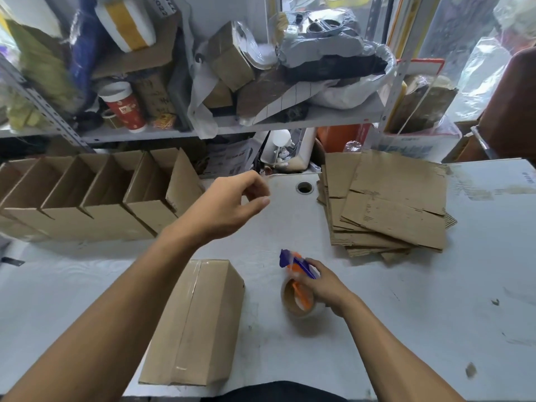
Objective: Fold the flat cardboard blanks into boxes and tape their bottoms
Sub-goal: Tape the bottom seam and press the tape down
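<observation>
A person's left hand reaches forward above a white table, at about 11 o'clock from the middle of the view, its fingers loosely curled and holding nothing. The right hand, near 5 o'clock from the left one, grips a tape dispenser with a purple and orange frame and a roll of clear tape, held just over the tabletop. A folded box lies at 7 o'clock, bottom side up, a strip of clear tape running along its centre seam. A stack of flat blanks lies fanned at 2 o'clock. A row of finished boxes stands open-topped at 9 o'clock, cut off by the left edge. The dispenser's blade end is blurred, and the right palm is hidden behind the roll
</observation>
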